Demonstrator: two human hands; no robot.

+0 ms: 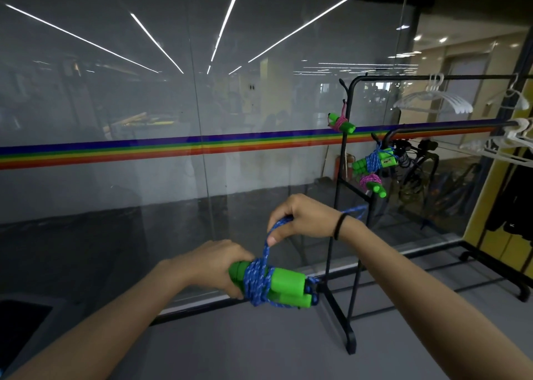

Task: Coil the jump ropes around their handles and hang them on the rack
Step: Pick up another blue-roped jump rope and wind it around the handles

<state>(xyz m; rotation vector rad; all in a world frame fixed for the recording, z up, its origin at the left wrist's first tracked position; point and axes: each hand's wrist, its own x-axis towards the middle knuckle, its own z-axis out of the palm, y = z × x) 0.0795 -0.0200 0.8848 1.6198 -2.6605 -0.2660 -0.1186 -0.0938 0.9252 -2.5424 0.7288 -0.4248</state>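
Before the rack (343, 177), both hands' fingers (230, 287) clamp green handles (288, 281) wrapped in blue rope (259, 278).

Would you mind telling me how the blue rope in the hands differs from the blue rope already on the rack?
The held rope is gripped by the left hand, while the hung rope dangles from the rack. The held rope has a loose length that the right hand is pulling up; the hung rope looks fully coiled. The held rope lies roughly level; the hung one tilts. Both have green handles wrapped in blue cord.
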